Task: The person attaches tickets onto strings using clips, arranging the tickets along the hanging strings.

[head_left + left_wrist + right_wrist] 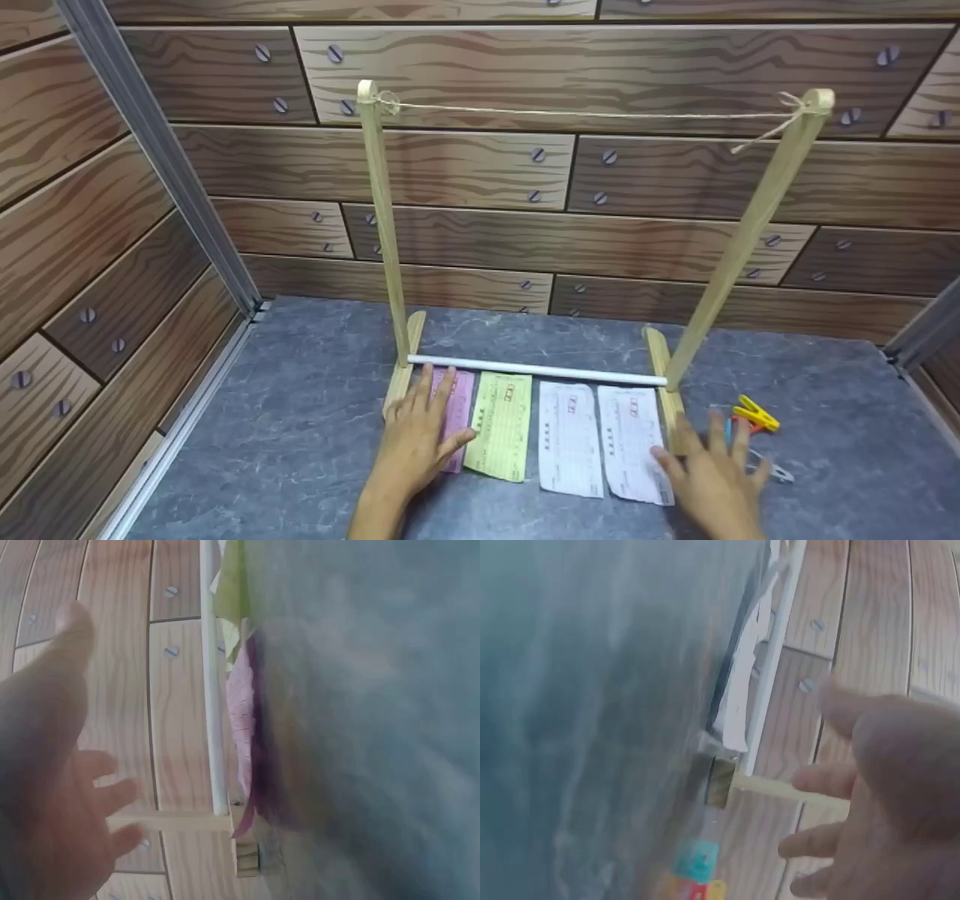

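My left hand point(412, 446), fingers spread, hovers over a pink printed slip point(459, 397) and covers part of it. Beside that slip lies a yellow-green one point(501, 427), then two white slips, the left point(570, 442) and the right point(632, 442). My right hand point(716, 476) is spread too, between the right white slip and a small group of clothespins. Of these, a yellow clothespin point(757, 414) shows best; red, blue and pale ones are partly behind the fingers. Both wrist views show a hand point(56, 817) and a hand point(885, 795) raised above the table, holding nothing.
Behind the slips stands a wooden frame with a left post point(384, 232), a right post point(750, 232) and a white bottom rod point(536, 370). Twine point(585, 113) is tied between the post tops. The right foot point(660, 360) lies near my right hand. Plank-patterned walls point(480, 172) enclose the grey table point(247, 420).
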`<state>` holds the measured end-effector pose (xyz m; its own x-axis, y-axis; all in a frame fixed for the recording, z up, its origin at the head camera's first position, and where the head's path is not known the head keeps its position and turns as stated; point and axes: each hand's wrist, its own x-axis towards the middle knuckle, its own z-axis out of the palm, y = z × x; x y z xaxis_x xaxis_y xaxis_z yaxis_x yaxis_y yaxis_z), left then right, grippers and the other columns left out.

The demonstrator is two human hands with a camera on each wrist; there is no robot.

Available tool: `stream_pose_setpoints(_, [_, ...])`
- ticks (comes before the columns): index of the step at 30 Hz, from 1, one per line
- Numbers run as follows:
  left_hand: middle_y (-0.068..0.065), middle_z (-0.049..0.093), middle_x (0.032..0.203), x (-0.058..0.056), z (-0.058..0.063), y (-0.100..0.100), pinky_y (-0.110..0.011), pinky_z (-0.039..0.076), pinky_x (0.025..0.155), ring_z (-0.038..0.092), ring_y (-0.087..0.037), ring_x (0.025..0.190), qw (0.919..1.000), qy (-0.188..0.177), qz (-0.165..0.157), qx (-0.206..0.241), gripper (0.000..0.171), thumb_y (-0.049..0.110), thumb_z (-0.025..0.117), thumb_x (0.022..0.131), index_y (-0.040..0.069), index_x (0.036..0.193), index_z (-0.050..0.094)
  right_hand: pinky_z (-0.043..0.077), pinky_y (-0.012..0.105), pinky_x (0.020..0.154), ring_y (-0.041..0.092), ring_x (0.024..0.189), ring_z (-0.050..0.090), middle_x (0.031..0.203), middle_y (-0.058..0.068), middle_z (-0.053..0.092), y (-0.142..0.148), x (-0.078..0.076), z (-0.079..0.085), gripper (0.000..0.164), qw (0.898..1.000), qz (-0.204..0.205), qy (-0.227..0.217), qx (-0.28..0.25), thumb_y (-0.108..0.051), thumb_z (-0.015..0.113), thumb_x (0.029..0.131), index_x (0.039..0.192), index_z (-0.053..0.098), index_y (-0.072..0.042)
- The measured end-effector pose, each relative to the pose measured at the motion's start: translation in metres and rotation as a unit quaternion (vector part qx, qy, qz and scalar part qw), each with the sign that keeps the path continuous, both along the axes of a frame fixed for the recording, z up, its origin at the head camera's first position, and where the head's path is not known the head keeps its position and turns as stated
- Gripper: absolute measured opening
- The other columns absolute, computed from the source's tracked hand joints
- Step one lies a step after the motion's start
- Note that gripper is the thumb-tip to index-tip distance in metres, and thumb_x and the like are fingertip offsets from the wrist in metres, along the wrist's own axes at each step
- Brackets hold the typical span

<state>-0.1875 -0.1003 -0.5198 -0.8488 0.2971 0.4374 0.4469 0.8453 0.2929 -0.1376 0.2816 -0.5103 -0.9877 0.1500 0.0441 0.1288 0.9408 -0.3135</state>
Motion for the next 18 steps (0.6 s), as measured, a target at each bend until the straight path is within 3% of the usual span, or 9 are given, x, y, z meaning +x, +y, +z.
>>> stream_pose_setpoints(5, [-0.024,0.031,0.146,-0.001,-0.003,0.0,-0.059,0.037,0.091,0.04,-0.039,0.126,0.9969,-0.072,-0.005,0.033,0.076,0.045,0.062,0.087,0.013,0.148,0.03,-0.014,0.079,0.082,0.052,0.125,-0.028,0.143,0.041,0.007,0.019,-0.013,0.001,0.077,0.994,-0.037,-0.093,-0.033,-0.063,0.046,0.088,0.139,0.044,-0.005])
stream_pose_setpoints(7, [-0.025,0.033,0.144,-0.001,-0.004,-0.001,-0.06,0.036,0.092,0.04,-0.04,0.126,0.9952,-0.091,-0.005,0.038,0.073,0.043,0.062,0.088,0.012,0.146,0.033,-0.014,0.079,0.081,0.053,0.124,-0.029,0.142,0.042,0.007,0.023,-0.017,0.001,0.075,0.992,-0.041,-0.114,-0.036,-0.062,0.047,0.089,0.138,0.045,-0.005])
stream_pose_setpoints(14, [-0.031,0.044,0.132,0.0,-0.006,-0.005,-0.062,0.034,0.093,0.043,-0.045,0.12,0.991,-0.13,0.01,0.03,0.051,0.031,0.064,0.088,0.003,0.13,0.052,-0.009,0.08,0.082,0.057,0.127,-0.02,0.139,0.043,0.013,0.025,-0.029,0.001,0.064,0.989,-0.041,-0.135,-0.035,-0.05,0.049,0.093,0.136,0.047,-0.002])
stream_pose_setpoints(18, [-0.024,0.055,0.118,0.004,-0.006,-0.004,-0.06,0.035,0.086,0.051,-0.04,0.11,0.9894,-0.143,0.024,0.004,0.037,0.027,0.066,0.086,0.003,0.113,0.063,-0.008,0.08,0.083,0.056,0.13,-0.014,0.138,0.041,0.022,0.02,-0.031,-0.001,0.059,0.989,-0.04,-0.139,-0.034,-0.043,0.052,0.094,0.133,0.049,0.002])
